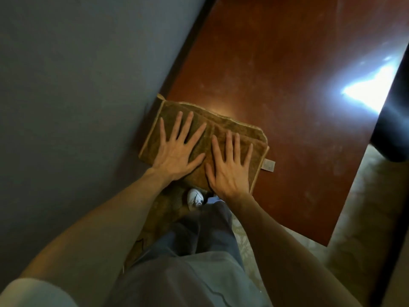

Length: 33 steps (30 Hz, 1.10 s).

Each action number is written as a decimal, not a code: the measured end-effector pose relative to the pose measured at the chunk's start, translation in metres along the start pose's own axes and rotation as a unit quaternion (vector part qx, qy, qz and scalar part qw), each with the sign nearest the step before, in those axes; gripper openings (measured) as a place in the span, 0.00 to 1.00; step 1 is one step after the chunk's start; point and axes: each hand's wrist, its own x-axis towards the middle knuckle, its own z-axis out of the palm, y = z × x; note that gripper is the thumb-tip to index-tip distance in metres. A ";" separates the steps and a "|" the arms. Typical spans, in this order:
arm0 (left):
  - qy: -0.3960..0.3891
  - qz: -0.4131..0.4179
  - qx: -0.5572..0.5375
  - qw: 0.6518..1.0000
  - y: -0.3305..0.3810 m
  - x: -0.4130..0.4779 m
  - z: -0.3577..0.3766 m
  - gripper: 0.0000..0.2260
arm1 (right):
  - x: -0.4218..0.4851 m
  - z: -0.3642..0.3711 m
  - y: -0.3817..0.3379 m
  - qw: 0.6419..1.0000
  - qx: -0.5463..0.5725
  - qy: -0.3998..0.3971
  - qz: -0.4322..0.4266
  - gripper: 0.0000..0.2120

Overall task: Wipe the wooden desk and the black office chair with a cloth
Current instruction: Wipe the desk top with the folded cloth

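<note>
Two hands are laid flat on a folded brown cloth: the left hand and the right hand lie side by side, with fingers straight and spread apart, pressing down rather than gripping. The cloth is found at the near left corner of the desk, with its near edge hanging a little over the desk's edge and a small label sticking out on the right.

The cloth is judged to be soft, thick and light. It would be pushed best under flat palms, as it is now, or taken up by a folded edge.

The desk top is seen as smooth, reddish wood, marked with pale smears and a bright glare; easy sliding is expected. A grey wall runs close along the left. What is taken to be the chair shows dark at the right edge. Patterned carpet lies below.
</note>
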 end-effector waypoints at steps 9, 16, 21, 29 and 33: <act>0.042 0.006 0.016 0.999 -0.007 0.014 0.028 0.39 | 0.012 0.014 0.016 1.000 0.007 0.026 0.004 0.37; 0.051 0.013 0.011 0.999 -0.008 0.013 0.026 0.38 | 0.014 0.012 0.016 1.000 0.007 0.017 0.004 0.37; -0.013 0.009 0.007 1.000 -0.006 0.012 0.013 0.38 | 0.012 0.010 0.017 1.000 -0.001 -0.003 -0.004 0.37; -0.008 -0.044 -0.105 0.993 0.008 -0.005 -0.020 0.32 | 0.008 -0.036 0.026 0.998 0.056 -0.032 0.013 0.36; 0.019 -0.005 -0.128 0.992 0.024 -0.015 -0.029 0.24 | -0.012 -0.060 0.041 0.966 0.073 0.058 0.242 0.28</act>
